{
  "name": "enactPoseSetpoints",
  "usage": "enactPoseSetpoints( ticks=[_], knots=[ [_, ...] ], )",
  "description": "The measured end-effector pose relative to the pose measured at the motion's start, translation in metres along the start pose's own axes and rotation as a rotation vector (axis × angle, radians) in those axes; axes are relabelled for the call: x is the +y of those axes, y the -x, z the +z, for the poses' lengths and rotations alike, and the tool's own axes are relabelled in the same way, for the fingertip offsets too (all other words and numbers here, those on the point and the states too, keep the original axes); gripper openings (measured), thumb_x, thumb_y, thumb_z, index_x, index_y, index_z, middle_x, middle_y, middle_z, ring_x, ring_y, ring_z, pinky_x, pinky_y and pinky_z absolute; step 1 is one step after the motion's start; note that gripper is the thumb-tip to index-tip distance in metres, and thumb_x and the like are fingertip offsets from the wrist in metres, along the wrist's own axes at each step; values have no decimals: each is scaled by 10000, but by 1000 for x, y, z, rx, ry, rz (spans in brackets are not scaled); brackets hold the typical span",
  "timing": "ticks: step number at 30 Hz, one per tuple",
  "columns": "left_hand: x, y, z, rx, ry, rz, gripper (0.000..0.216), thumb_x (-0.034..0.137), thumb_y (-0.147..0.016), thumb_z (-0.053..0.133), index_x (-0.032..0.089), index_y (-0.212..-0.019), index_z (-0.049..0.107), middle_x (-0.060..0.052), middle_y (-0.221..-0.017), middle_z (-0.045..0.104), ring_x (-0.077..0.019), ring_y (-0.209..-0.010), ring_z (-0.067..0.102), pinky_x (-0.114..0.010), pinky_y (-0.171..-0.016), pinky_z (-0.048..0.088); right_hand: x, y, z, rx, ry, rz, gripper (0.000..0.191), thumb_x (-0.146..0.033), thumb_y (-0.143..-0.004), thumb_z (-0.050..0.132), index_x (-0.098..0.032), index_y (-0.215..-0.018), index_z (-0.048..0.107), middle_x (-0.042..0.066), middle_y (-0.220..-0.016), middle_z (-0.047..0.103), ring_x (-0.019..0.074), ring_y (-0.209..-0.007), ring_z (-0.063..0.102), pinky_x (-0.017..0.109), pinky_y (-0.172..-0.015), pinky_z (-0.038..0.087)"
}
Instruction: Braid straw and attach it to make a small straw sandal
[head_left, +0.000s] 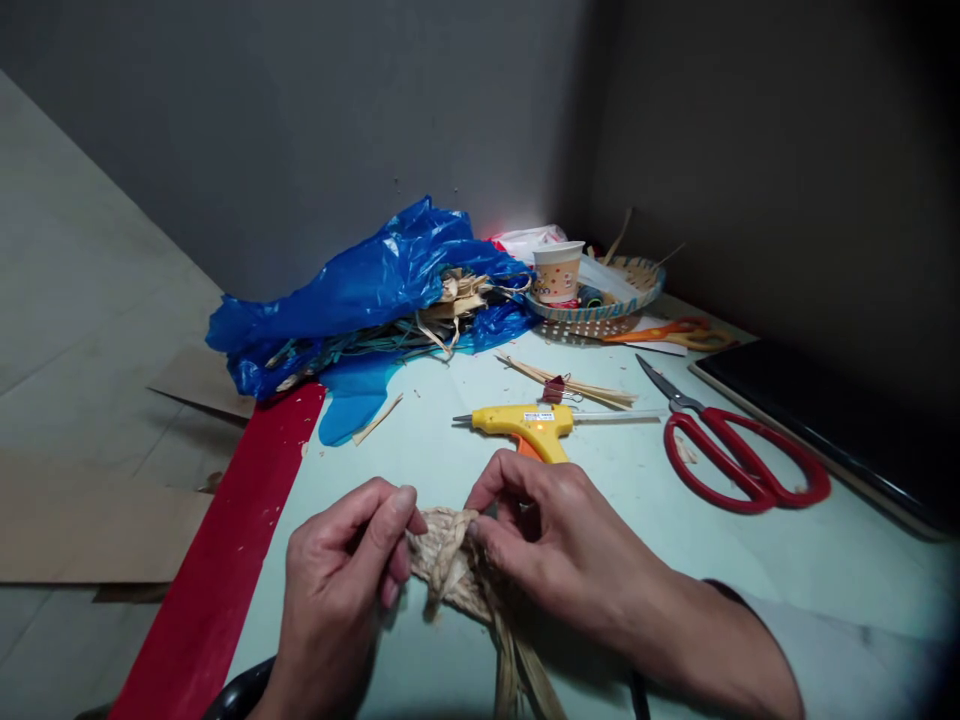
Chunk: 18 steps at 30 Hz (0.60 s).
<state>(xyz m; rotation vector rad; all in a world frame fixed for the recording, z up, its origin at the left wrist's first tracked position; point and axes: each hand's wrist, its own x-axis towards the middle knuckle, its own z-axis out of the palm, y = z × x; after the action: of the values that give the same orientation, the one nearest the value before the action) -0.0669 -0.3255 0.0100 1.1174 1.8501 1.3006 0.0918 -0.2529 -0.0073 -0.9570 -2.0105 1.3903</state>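
A small braided straw piece (448, 560) with a plaited strand across its front is held up between both hands, above the table. My left hand (349, 550) is closed at its left edge, thumb and forefinger pressed together; whether a thin strand lies in that pinch is too small to tell. My right hand (551, 535) pinches the upper right end of the plait between thumb and forefinger. Long loose straw strips (517, 665) hang below the piece toward the table's near edge. Just beyond my right hand lies a yellow glue gun (525, 420) with a clear glue stick in its back.
Red-handled scissors (739, 455) and a black flat device (832, 430) lie at right. Behind are a blue plastic bag (375, 270) of straw, a woven basket (637, 310) with a paper cup (557, 272), orange-handled scissors (667, 332) and straw strips (600, 390). A red edge (217, 560) borders the left.
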Motion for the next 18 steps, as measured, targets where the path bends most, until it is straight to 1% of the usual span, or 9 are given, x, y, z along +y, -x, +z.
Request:
enactPoseSetpoints(
  ticks=[2,3,5,6,8,10,14,16,18],
  knots=[
    [-1,-3,0,4,-54,116,166,261,-791,718,242,-627,728,34,-570,637,-95,-512,543,-168,-512,432,3,0,0,-13,-30,-7,79,-134,-818,563,-174,-840,627,-32,-607,561,129,-546,504,238,-478,355],
    [-1,-5,-1,-14,-71,139,85,228,-763,743,261,-687,764,22,-679,706,-115,-600,606,-170,-578,470,4,0,0,-19,-46,-12,76,-141,-826,564,-175,-850,628,-30,-616,561,130,-553,507,237,-479,357],
    [-1,-8,-2,-81,-47,96,118,211,-736,766,291,-818,795,5,-849,772,-156,-740,679,-186,-667,514,4,-1,-1,-25,-68,-23,63,-153,-836,575,-177,-857,629,-26,-632,571,131,-565,512,234,-487,365],
    [0,-8,-4,-123,-21,48,118,237,-754,756,293,-852,792,-3,-876,781,-170,-763,692,-197,-680,526,4,-1,-1,-22,-69,-29,56,-158,-840,581,-176,-858,631,-25,-636,577,130,-567,513,233,-492,368],
    [1,-9,-6,-186,14,-22,87,325,-808,709,279,-842,774,-9,-832,772,-181,-752,692,-206,-659,531,1,-1,-1,-16,-33,-33,46,-164,-848,589,-175,-858,633,-29,-621,573,127,-557,506,234,-498,364],
    [5,-7,-7,-221,-18,-10,120,379,-806,707,266,-809,748,-4,-791,741,-176,-727,668,-198,-633,516,-2,2,0,-11,31,-51,38,-165,-854,592,-175,-858,628,-37,-604,557,123,-542,491,238,-505,352],
    [12,-5,-8,-244,-98,4,128,350,-758,754,241,-735,691,10,-719,669,-166,-692,611,-193,-612,481,-4,7,2,-5,112,-163,9,-188,-890,596,-191,-894,603,-35,-671,573,121,-577,481,241,-544,348],
    [14,-4,-10,-291,-38,-56,152,357,-759,755,227,-735,680,11,-705,645,-162,-689,594,-199,-613,472,-5,8,2,-10,110,-196,15,-196,-897,606,-193,-907,595,-42,-673,556,118,-585,471,233,-545,346],
    [14,-5,-12,-344,60,-133,173,365,-744,771,215,-750,684,15,-693,629,-148,-668,570,-197,-595,451,-5,7,-2,-58,47,-184,53,-191,-878,630,-191,-915,593,-53,-662,546,110,-579,470,216,-528,349]
  ],
)
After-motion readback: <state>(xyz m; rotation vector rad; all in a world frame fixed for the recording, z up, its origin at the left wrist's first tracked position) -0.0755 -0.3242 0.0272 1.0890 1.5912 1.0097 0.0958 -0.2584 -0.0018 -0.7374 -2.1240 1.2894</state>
